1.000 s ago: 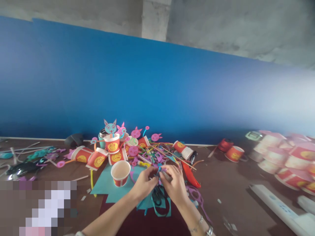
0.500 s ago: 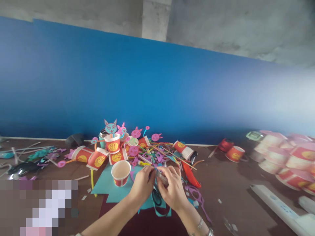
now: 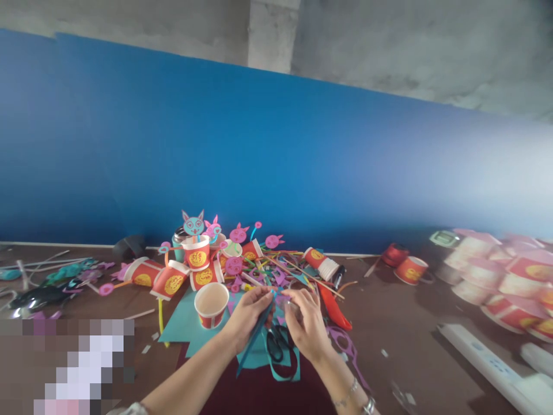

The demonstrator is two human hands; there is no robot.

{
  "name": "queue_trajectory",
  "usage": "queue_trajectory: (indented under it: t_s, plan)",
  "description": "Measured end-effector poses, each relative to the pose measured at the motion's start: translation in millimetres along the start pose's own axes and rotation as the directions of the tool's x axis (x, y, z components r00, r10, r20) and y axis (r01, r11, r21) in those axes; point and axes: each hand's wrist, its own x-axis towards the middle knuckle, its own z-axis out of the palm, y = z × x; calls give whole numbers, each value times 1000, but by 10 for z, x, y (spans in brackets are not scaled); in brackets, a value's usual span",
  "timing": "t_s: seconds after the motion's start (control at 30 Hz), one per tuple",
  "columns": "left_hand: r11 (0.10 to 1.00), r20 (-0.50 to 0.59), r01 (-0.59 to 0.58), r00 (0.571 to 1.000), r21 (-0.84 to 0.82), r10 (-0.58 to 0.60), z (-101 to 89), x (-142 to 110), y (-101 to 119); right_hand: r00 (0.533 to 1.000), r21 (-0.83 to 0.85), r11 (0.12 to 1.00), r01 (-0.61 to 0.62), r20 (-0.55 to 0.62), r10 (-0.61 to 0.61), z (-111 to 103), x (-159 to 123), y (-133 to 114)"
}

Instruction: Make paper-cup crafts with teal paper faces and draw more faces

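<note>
Above black scissors [image 3: 273, 346], left hand [image 3: 251, 316] grips (quite snugly) blue strip [image 3: 253, 344].

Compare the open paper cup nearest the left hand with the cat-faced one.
The red paper cup near the left hand stands on teal paper, nothing above its rim; the red paper cup topped by a teal, pointy-eared face sits among other cups. The near one shows more inside; the far one, more yellow emblem. Both are upright.

A makeshift craft workspace: bare concrete wall [image 3: 367, 52]; blue partition [image 3: 242, 150]; tabletop [image 3: 367, 340] strewn with paper scraps [image 3: 345, 341].
</note>
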Motion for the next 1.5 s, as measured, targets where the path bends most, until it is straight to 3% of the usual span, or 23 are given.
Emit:
queue_trajectory:
  t_s: [0.17,0.3,0.43,0.53,0.8,0.93,1.13,1.23,1.3,1.4,1.5]
  plan:
    - [997,35,72,997,9,-72,12,4,-50,1000,33,999,-13,20,12,61,-33,-7]
    - [973,6,-90,996,215,91,5,29,-88,1000,13,1000,-11,5,11,79,-33,12]
    - [836,16,-234,965,496,261,3,14,-101,999,-37,999,28,23,-27,78,-23,23]
    - [737,-7,-256,943,626,333,4,-1,-102,996,-52,996,78,50,-76,72,-27,-6]
    - [608,-30,-268,900,747,434,-4,-42,-1,987,13,990,138,86,-139,3,-34,-95]
    - [678,-66,-248,913,692,402,37,-68,79,997,-28,997,67,33,-66,15,-7,-27]
    - [816,-69,-122,979,565,194,8,-40,144,991,103,989,-110,83,102,45,46,141]
    - [806,-91,-98,979,584,185,-40,-27,160,938,62,961,-269,242,247,29,53,145]
    - [768,-75,-106,977,632,197,-52,-37,179,848,-70,946,-316,427,315,15,37,97]
    - [650,-62,-131,962,748,266,-40,-68,227,717,-272,924,-270,583,382,8,-8,-23]
    - [493,-24,-161,937,855,349,-22,-105,295,682,-387,899,-205,602,415,22,-51,-106]
